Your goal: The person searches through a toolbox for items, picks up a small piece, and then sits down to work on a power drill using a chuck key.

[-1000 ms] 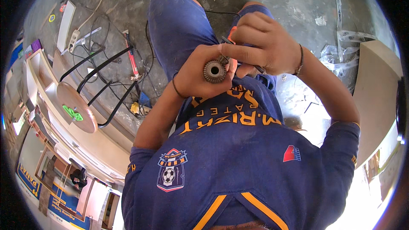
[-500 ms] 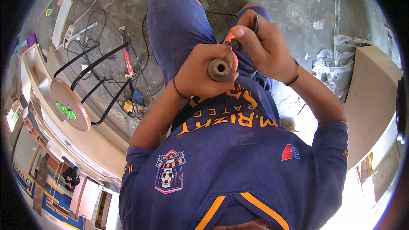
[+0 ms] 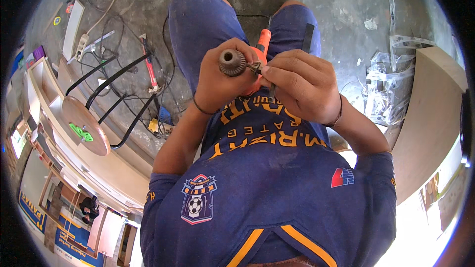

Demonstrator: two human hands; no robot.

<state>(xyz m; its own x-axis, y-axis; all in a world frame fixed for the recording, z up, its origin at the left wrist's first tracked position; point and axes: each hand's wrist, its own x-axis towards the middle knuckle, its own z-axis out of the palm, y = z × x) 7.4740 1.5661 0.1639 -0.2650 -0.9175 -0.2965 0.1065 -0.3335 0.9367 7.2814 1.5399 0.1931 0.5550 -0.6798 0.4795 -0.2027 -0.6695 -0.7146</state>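
An orange power drill (image 3: 264, 41) is held upright over my lap, its toothed metal chuck (image 3: 232, 63) facing up with an open centre hole. My left hand (image 3: 217, 81) is closed around the drill just under the chuck. My right hand (image 3: 307, 84) pinches a chuck key, whose small geared head (image 3: 256, 66) is beside the chuck's toothed ring; whether the teeth mesh I cannot tell. A flat black strip (image 3: 308, 38) sticks up beyond my right fingers; what it belongs to is unclear. My hands cover much of the drill body.
Left of my legs, a round wooden stool (image 3: 86, 126) lies on its side, with black metal legs. Near it are tangled cables, a red-handled tool (image 3: 149, 66) and a white power strip (image 3: 82, 47). A curved wooden panel (image 3: 428, 104) and clear plastic wrap (image 3: 386, 81) are at the right.
The drill chuck and my left hand have moved left and slightly up. My right hand has come lower and turned, with the key's geared head now beside the chuck.
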